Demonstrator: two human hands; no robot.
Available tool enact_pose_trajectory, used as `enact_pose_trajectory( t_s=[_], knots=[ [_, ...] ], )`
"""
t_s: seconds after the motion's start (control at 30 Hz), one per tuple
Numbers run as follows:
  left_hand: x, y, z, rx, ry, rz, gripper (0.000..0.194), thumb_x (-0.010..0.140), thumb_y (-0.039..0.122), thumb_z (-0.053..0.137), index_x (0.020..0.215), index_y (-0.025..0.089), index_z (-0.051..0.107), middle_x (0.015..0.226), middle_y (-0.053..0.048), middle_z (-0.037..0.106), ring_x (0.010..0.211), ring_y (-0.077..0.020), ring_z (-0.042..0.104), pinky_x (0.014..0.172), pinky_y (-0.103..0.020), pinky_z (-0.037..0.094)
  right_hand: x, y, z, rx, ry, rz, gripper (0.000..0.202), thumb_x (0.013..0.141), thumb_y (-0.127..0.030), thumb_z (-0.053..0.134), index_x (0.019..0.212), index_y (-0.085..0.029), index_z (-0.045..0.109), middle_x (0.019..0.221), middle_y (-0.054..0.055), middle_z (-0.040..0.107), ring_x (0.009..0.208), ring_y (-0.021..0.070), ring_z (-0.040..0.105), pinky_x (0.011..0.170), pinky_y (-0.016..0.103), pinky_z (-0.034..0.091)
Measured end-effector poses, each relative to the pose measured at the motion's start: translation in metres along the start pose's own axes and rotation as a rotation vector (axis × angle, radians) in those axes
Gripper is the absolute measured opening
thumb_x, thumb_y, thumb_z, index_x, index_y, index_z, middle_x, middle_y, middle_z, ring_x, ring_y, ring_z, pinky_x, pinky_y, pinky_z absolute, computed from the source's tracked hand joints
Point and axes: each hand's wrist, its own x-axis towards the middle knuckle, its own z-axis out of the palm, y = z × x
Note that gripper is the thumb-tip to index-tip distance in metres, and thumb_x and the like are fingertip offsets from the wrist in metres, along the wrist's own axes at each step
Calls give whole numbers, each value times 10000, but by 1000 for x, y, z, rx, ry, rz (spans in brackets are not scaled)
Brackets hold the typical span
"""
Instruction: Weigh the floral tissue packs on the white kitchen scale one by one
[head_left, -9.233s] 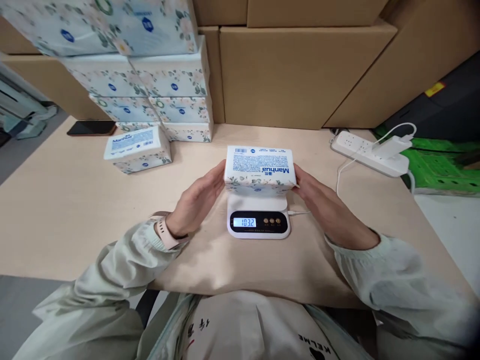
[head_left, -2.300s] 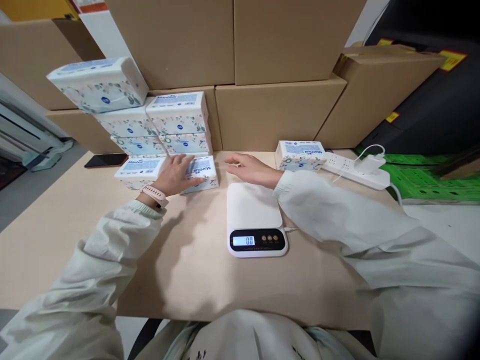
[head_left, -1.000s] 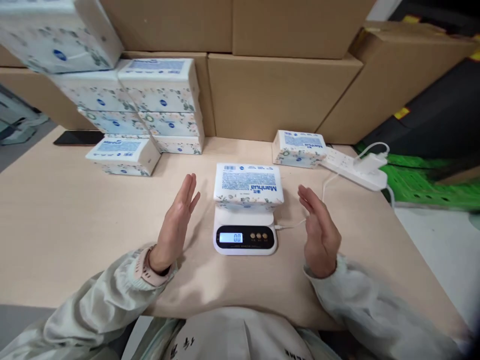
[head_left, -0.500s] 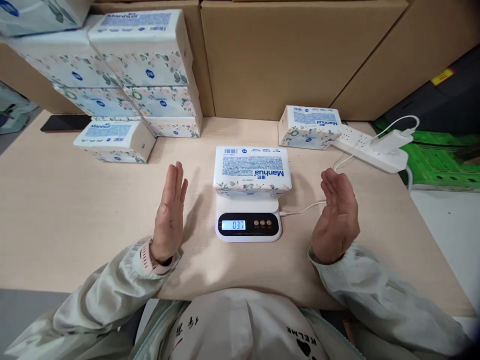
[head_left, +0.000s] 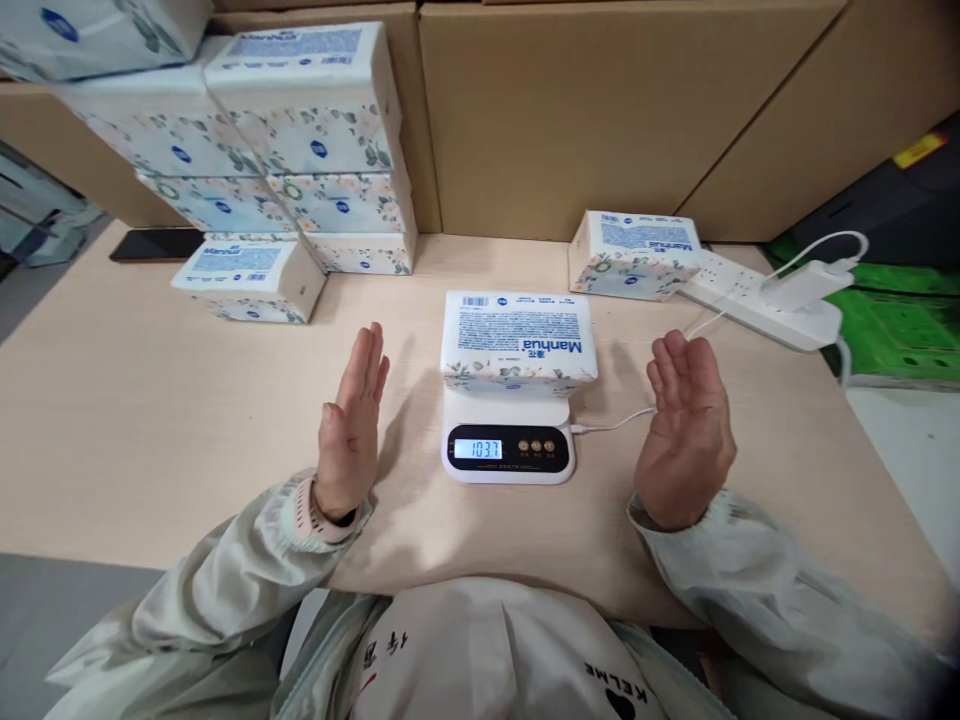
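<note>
A white and blue tissue pack (head_left: 519,337) lies on a white digital scale (head_left: 506,408), whose lit display reads 103.7. To the left of the scale my left hand (head_left: 351,425) is held upright, fingers stretched out, holding nothing and not touching the pack. My right hand (head_left: 684,430) is raised on the other side, palm turned inward, fingers extended and nothing in it. A thin white cable runs from the scale's right side and passes behind my right hand.
Several tissue packs (head_left: 330,135) are stacked at the back left, with a single pack (head_left: 247,278) before them and a black phone (head_left: 156,245) beside. Another pack (head_left: 634,255) and a power strip (head_left: 765,300) are at the back right. Cardboard boxes (head_left: 570,120) stand behind.
The view has shifted slightly, so the scene sits further right. The left end of the scale's reading now shows a 1. Both hands remain apart from the pack.
</note>
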Motion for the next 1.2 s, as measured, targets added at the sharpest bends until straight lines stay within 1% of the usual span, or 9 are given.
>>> enact_pose_trajectory(
  t_s=[0.17,0.3,0.47,0.6,0.7,0.87,0.97,1.1,1.2],
  knots=[
    [-1,1,2,3,20,9,655,1070,748,275,1596,441,515,1755,64,331,1693,-269,156,1401,-540,112,-4,-5,1,-96,-37,-59,547,1055,-569,385,1577,-455,508,1661,-21,520,1596,347,438,1349,637,318],
    [-1,3,3,17,41,-2,670,1059,759,312,1588,414,533,1752,44,346,1693,-279,154,1401,-536,117,-6,-9,0,-251,-67,-81,607,1074,-571,299,1657,-423,381,1705,15,458,1614,358,401,1317,645,372],
    [0,4,3,16,74,-28,701,1045,777,320,1582,386,545,1746,23,361,1692,-283,160,1400,-536,123,-4,-6,-2,-172,-101,-78,526,1088,-537,327,1605,-519,423,1687,-69,481,1601,348,429,1332,660,321],
    [0,3,2,29,39,-12,674,1078,732,255,1602,400,519,1752,44,344,1689,-257,179,1400,-512,146,-4,-5,-4,-137,-117,-46,549,1075,-569,366,1615,-485,427,1705,-40,462,1620,371,391,1352,660,275],
    [0,3,2,23,55,-21,677,1070,744,279,1592,395,532,1749,37,354,1688,-262,182,1401,-516,141,-5,-5,-3,-105,-126,-50,545,1077,-545,377,1613,-470,439,1700,-34,469,1617,361,400,1362,656,262],
    [0,5,2,14,63,-28,660,1065,746,320,1556,381,568,1735,20,385,1687,-272,189,1401,-528,143,-6,-5,-4,-193,-154,-72,553,1082,-551,327,1627,-486,393,1693,-46,476,1607,359,416,1321,687,334],
    [0,5,3,16,77,-27,658,1066,741,324,1539,362,582,1726,5,402,1683,-272,207,1399,-524,155,-5,-5,-4,-221,-172,-69,566,1080,-567,313,1634,-480,385,1692,-48,480,1603,356,423,1307,654,384],
    [0,3,4,-4,101,-15,613,1064,726,373,1491,354,609,1710,-6,429,1676,-274,233,1394,-527,169,-5,-4,-3,-168,-170,-72,524,1080,-546,322,1592,-538,431,1667,-104,503,1582,345,457,1320,640,373],
    [1,3,5,-8,131,-29,607,1041,736,436,1451,325,617,1698,-33,447,1672,-289,244,1391,-534,176,-5,-4,-3,-124,-172,-73,508,1084,-523,352,1582,-535,453,1665,-89,509,1579,341,463,1331,644,348]
  ],
)
